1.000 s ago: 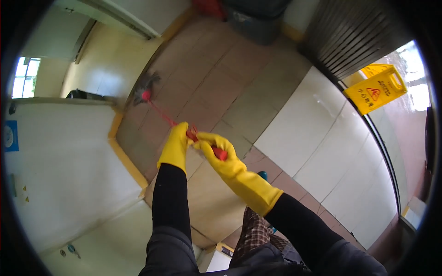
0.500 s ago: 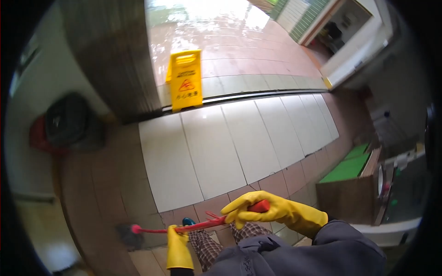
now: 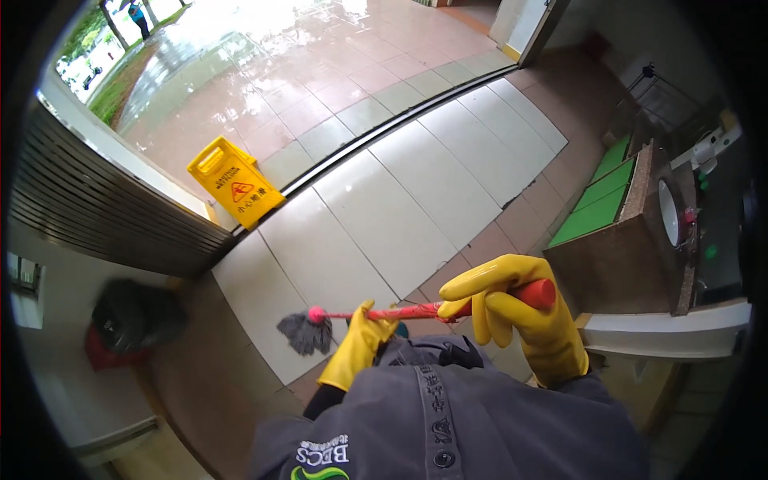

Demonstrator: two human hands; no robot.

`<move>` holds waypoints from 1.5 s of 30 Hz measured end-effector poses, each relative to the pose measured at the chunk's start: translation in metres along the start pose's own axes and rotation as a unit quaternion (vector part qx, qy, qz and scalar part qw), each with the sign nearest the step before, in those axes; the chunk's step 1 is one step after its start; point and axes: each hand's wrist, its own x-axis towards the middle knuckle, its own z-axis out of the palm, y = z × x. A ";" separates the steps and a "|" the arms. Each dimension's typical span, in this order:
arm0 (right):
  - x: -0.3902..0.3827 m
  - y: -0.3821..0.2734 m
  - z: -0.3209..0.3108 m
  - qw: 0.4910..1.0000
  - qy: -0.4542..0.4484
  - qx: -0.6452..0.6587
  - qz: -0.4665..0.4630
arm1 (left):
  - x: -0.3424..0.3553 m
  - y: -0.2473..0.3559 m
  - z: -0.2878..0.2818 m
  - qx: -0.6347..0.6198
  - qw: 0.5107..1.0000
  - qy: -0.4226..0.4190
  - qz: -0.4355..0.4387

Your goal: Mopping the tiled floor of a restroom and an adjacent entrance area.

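Both hands wear yellow rubber gloves and are wrapped around a red mop handle (image 3: 416, 310) that runs nearly level across the lower middle of the frame. The right hand (image 3: 512, 308) is curled tightly over the thick end of the handle at centre right, fingers pressed around it so only the red tip shows past the glove. The left hand (image 3: 358, 344) grips the shaft further down, at lower centre; its fingers fold under and are partly hidden by the grey jacket (image 3: 448, 416) filling the bottom edge. The grey mop head (image 3: 304, 332) rests on a pale floor tile (image 3: 376, 216) left of centre. A yellow wet-floor sign (image 3: 234, 182) stands at upper left beside a dark ribbed shutter (image 3: 96, 200). A dark bag over something red (image 3: 128, 320) at far left is too murky to identify. At right, a brown counter (image 3: 616, 272) with a round basin is bent by the lens and cut off at the rim.
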 end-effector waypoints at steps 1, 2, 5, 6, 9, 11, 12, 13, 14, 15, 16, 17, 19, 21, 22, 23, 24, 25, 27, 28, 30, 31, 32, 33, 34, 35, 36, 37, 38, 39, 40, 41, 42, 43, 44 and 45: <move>0.001 -0.003 -0.010 0.999 0.018 -0.017 -0.045 | 0.007 -0.003 0.023 0.004 1.000 0.021 -0.002; 0.003 -0.005 -0.019 0.995 0.037 -0.035 -0.090 | 0.015 -0.004 0.047 0.009 0.999 0.041 -0.006; 0.015 -0.008 -0.045 0.992 0.064 -0.038 -0.106 | 0.049 -0.001 0.103 0.075 0.992 0.089 0.048; 0.019 -0.008 -0.056 0.993 0.060 -0.039 -0.098 | 0.063 0.005 0.112 0.075 0.994 0.073 0.035; 0.042 -0.010 -0.091 0.986 0.124 -0.068 -0.089 | 0.117 0.023 0.149 0.025 0.997 0.074 0.016; 0.067 -0.014 -0.116 0.981 0.149 -0.061 -0.104 | 0.139 0.026 0.197 0.054 0.994 0.094 0.027; 0.079 -0.016 -0.129 0.977 0.170 -0.050 -0.122 | 0.164 0.031 0.211 0.052 0.994 0.094 0.018; 0.088 -0.019 -0.143 0.975 0.182 -0.038 -0.121 | 0.183 0.034 0.225 0.049 0.993 0.101 0.040; 0.099 -0.025 -0.157 0.977 0.178 -0.041 -0.114 | 0.201 0.037 0.240 0.046 0.991 0.111 0.062; 0.111 -0.030 -0.172 0.971 0.199 -0.046 -0.121 | 0.216 0.048 0.255 0.053 0.997 0.043 -0.026; 0.121 -0.035 -0.184 0.964 0.227 -0.050 -0.127 | 0.226 0.044 0.278 0.047 0.997 0.048 -0.032; 0.136 -0.038 -0.195 0.955 0.234 -0.062 -0.172 | 0.241 0.033 0.305 0.090 0.992 0.091 0.020; 0.153 -0.045 -0.219 0.944 0.275 -0.075 -0.167 | 0.265 0.019 0.351 0.131 0.978 0.144 0.068; 0.164 -0.052 -0.239 0.925 0.329 -0.090 -0.168 | 0.288 0.008 0.392 0.197 0.967 0.153 0.038; 0.170 -0.053 -0.249 0.912 0.356 -0.102 -0.177 | 0.306 0.010 0.401 0.205 0.965 0.157 0.034; 0.175 -0.055 -0.259 0.897 0.384 -0.117 -0.186 | 0.331 0.010 0.404 0.229 0.964 0.133 -0.004; 0.180 -0.056 -0.269 0.880 0.411 -0.132 -0.195 | 0.355 0.010 0.406 0.251 0.961 0.109 -0.041; 0.183 -0.056 -0.278 0.871 0.431 -0.128 -0.197 | 0.380 0.012 0.407 0.251 0.960 0.103 -0.070; 0.189 -0.061 -0.305 0.852 0.470 -0.126 -0.193 | 0.398 0.007 0.426 0.276 0.952 0.103 -0.084; 0.191 -0.066 -0.321 0.842 0.490 -0.119 -0.193 | 0.404 0.002 0.440 0.290 0.949 0.098 -0.081; 0.192 -0.075 -0.359 0.831 0.508 -0.122 -0.192 | 0.416 -0.014 0.463 0.283 0.949 0.119 -0.078; 0.194 -0.079 -0.380 0.835 0.504 -0.114 -0.188 | 0.425 -0.019 0.469 0.284 0.948 0.131 -0.060; 0.195 -0.083 -0.402 0.843 0.495 -0.104 -0.184 | 0.430 -0.022 0.477 0.283 0.947 0.145 -0.037; 0.197 -0.089 -0.424 0.846 0.491 -0.103 -0.179 | 0.435 -0.025 0.485 0.292 0.945 0.146 -0.037; 0.199 -0.090 -0.448 0.842 0.499 -0.096 -0.183 | 0.437 -0.029 0.494 0.303 0.943 0.124 -0.050; 0.201 -0.093 -0.470 0.867 0.445 -0.062 -0.216 | 0.437 -0.036 0.504 0.312 0.942 0.103 -0.064; 0.201 -0.095 -0.494 0.886 0.389 -0.028 -0.249 | 0.438 -0.044 0.515 0.320 0.939 0.109 -0.063; 0.199 -0.101 -0.522 0.917 0.315 -0.005 -0.245 | 0.440 -0.054 0.530 0.303 0.946 0.113 -0.027; 0.199 -0.106 -0.547 0.915 0.316 0.001 -0.250 | 0.447 -0.063 0.543 0.286 0.951 0.117 0.008; 0.199 -0.112 -0.573 0.934 0.269 -0.005 -0.234 | 0.463 -0.070 0.550 0.261 0.956 0.134 0.020; 0.200 -0.116 -0.594 0.950 0.223 -0.008 -0.218 | 0.473 -0.072 0.559 0.269 0.953 0.139 0.023; 0.200 -0.128 -0.615 0.967 0.211 0.030 -0.141 | 0.484 -0.075 0.568 0.230 0.965 0.127 -0.005; 0.200 -0.137 -0.631 0.964 0.218 0.035 -0.146 | 0.496 -0.076 0.575 0.190 0.974 0.115 -0.035; 0.203 -0.146 -0.646 0.974 0.214 0.030 -0.068 | 0.529 -0.058 0.551 0.182 0.978 0.073 -0.074; 0.203 -0.151 -0.663 0.976 0.217 0.024 0.012 | 0.540 -0.068 0.560 0.185 0.977 0.076 -0.076; 0.202 -0.150 -0.678 0.970 0.234 0.060 -0.015 | 0.551 -0.078 0.570 0.164 0.978 0.130 -0.023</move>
